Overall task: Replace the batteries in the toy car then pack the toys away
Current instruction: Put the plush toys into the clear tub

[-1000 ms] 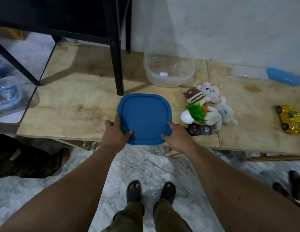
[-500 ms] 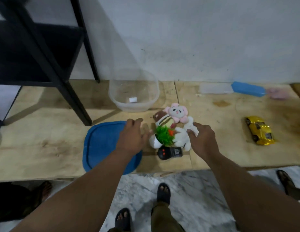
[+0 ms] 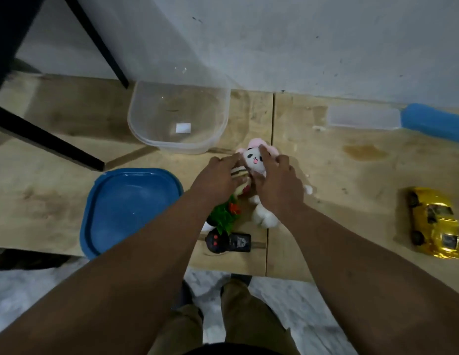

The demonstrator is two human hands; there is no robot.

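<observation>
Plush toys (image 3: 254, 160), table centre: my hands, left (image 3: 215, 179) and right (image 3: 277, 185), cup them loosely. Packing step; next, lift into clear tub (image 3: 178, 116) at 11 o'clock.

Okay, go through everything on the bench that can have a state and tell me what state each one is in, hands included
clear tub: uncovered, upright, only a small white label showing inside.
blue lid: off the tub, lying flat beside it.
pink and white plush: on the bench, both hands closing around it.
yellow toy car: on its wheels, untouched.
black remote: lying flat, untouched.
left hand: on the plush pile, grip unclear.
right hand: fingers over the plush, grip unclear.
</observation>
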